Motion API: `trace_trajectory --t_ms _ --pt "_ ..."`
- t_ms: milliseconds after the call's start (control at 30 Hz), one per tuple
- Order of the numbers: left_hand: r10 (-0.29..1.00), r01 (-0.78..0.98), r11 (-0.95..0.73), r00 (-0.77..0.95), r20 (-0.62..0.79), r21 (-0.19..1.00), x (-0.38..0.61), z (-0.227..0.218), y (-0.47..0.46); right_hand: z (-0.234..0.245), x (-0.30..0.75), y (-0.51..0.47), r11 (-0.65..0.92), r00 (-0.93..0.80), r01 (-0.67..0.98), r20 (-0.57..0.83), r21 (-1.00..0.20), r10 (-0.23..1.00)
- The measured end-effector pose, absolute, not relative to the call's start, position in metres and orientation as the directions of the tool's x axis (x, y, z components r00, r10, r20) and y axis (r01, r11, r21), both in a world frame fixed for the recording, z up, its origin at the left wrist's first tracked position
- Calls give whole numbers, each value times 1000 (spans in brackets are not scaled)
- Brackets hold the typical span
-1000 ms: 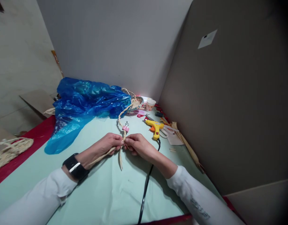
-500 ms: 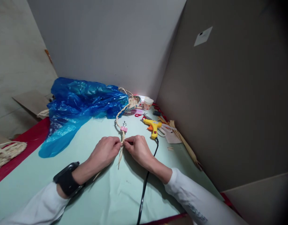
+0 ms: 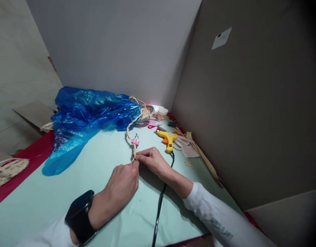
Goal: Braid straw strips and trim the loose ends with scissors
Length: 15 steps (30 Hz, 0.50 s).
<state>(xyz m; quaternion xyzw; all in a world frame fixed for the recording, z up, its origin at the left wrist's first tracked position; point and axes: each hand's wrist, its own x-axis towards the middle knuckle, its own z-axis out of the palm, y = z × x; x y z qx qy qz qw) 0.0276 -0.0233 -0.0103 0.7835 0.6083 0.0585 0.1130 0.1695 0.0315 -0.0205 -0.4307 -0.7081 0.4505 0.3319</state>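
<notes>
A pale braided cord (image 3: 128, 129) of plant fibre runs from the woven basket (image 3: 147, 112) toward me. A pink binder clip (image 3: 135, 141) is clamped on it. Just below the clip, my right hand (image 3: 154, 160) pinches the cord between thumb and forefinger. My left hand (image 3: 123, 181), with a black watch on its wrist, is closed at the lower end of the cord, right under the right fingertips. Its fingers hide the loose strand ends.
A yellow glue gun (image 3: 168, 139) lies to the right, its black cable (image 3: 159, 206) running toward me. Behind are red scissors (image 3: 154, 127), a paper cup (image 3: 162, 114) and a blue plastic bag (image 3: 96, 109). Dried husk strips (image 3: 206, 161) lie along the right wall; woven straw (image 3: 11, 169) sits far left.
My left hand has moved down and right, toward me, and now covers the strand ends. My right hand stays pinched at nearly the same spot on the cord.
</notes>
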Motion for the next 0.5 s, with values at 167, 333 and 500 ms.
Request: trace_trajectory --t_ms 167,333,500 --pt "966 936 -231 254 -53 266 31 -12 -26 -23 167 33 126 -400 235 22 -964 916" --pt "984 883 -142 174 -31 447 14 3 -8 -24 167 35 56 -376 205 -25 -977 926" --pt "980 722 -3 141 -142 692 -4 2 19 -19 167 32 13 -385 191 -63 -981 921"
